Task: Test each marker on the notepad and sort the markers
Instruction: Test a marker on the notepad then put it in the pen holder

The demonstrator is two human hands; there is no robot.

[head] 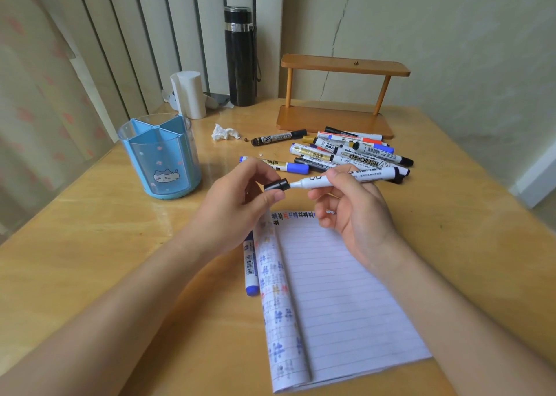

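marker [365, 158] with "whiteboard" label

Wooden table [90, 245]: lined notepad [340, 299] front ctr, blue-capped marker [250, 270] just beside its left edge; marker pile [349, 151] behind; wooden rack [337, 118], black flask [240, 61], paper roll [189, 94] at rear; blue pen holder [161, 158] left; crumpled tissue [224, 133] mid-table.

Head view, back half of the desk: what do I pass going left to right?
pen holder → white roll → flask → shelf. The tissue and the marker pile are left out, since they overlap these.
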